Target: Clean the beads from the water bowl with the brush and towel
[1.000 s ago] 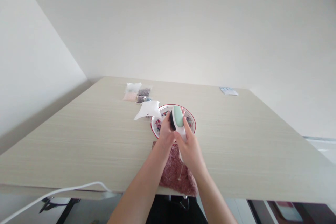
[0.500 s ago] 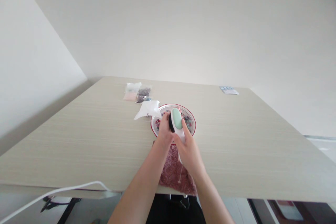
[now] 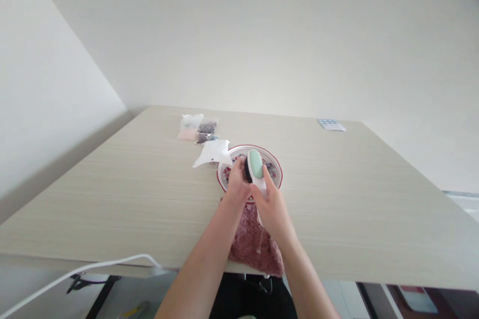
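A brush (image 3: pixel 256 163) with a pale green back, a white handle and dark bristles is gripped by its handle in my right hand (image 3: pixel 272 202). The bristles face left, towards my left hand (image 3: pixel 236 179), which lies close against them. Most of my left fingers are hidden behind the brush, so I cannot tell whether they hold anything. Below both hands is a white plate (image 3: pixel 279 179) with a red rim, bearing small red and dark bits. A reddish-pink fuzzy cloth (image 3: pixel 252 244) lies under my wrists at the table's front edge.
A white sheet-like piece (image 3: pixel 214 152) overlaps the plate's left side. Behind it are small clear bags with pinkish contents (image 3: pixel 187 133) and dark contents (image 3: pixel 207 127). A blue and white packet (image 3: pixel 331 124) lies at the back right. A white cable (image 3: pixel 108 263) crosses the front left edge.
The whole view has shifted slightly, with the table appearing a little higher and further right. Fingertips that showed beyond the brush are now hidden. My right hand still grips the brush.
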Tool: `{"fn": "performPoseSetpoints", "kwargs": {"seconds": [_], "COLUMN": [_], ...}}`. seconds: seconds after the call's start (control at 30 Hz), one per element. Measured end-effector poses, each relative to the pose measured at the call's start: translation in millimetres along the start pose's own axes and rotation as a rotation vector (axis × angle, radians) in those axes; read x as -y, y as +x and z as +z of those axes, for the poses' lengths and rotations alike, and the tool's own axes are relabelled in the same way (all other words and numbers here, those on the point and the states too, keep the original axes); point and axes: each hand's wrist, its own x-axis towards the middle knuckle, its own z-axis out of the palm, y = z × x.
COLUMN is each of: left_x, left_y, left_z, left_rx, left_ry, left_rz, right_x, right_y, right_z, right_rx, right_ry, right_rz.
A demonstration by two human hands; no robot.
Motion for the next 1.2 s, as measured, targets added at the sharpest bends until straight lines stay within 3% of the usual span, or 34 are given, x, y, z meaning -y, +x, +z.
{"fn": "performPoseSetpoints", "kwargs": {"seconds": [0.1, 0.23, 0.4, 0.57, 0.73, 0.87, 1.03, 1.2], "left_x": [0, 0, -2, -3, -5, -1, -1, -6], "left_y": [-1, 1, -1, -3, -5, -11, -26, -43], "left_z": [-0.1, -1.8, -1.1, 0.2, 2.2, 5.7, -0.2, -8.8], "left_rx": [0.014, -0.028, 0.002, -0.072, 0.0, 0.016, 0.163, 0.091], "left_ry": [0.009, 0.03, 0.015, -0.006, -0.026, -0.026, -0.094, -0.211], "left_rz": [-0.031, -0.011, -0.033, 0.016, -0.019, -0.041, -0.055, -0.112], "right_x": [-2, -1, 1, 2, 3, 2, 3, -11], "right_y": [-2, 1, -1, 5, 0, 11, 26, 27], "right_z": [0, -1, -4, -6, -6, -8, -25, -51], "right_rx": [0.016, -0.014, 0.062, 0.029, 0.096, 0.013, -0.139, -0.158], "right_ry": [0.002, -0.083, -0.03, -0.054, -0.031, -0.118, -0.01, 0.111], "right_rz": [-0.022, 0.073, 0.008, 0.043, -0.027, 0.001, -0.075, -0.032]}}
